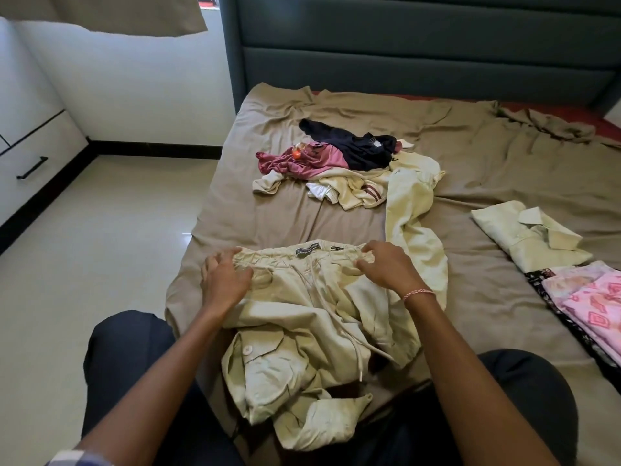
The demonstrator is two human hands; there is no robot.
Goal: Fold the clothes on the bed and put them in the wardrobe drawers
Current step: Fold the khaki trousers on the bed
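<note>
A pair of cream drawstring trousers [312,317] lies crumpled at the near edge of the bed [487,183], its waistband stretched away from me. My left hand [225,279] grips the waistband's left end and my right hand [386,267] grips its right end. Farther up the bed sits a loose pile: a dark garment [353,146], a pink garment [302,161] and cream clothes [363,188]. A pale green garment [411,210] trails from the pile toward the trousers. At the right lie a folded pale green shirt [531,235] and folded pink patterned clothes [591,304].
White wardrobe drawers with a black handle [32,168] stand at the left across a pale tiled floor [100,237]. A dark grey padded headboard [420,45] closes the far end. My knees in dark trousers [127,358] press against the bed's near edge.
</note>
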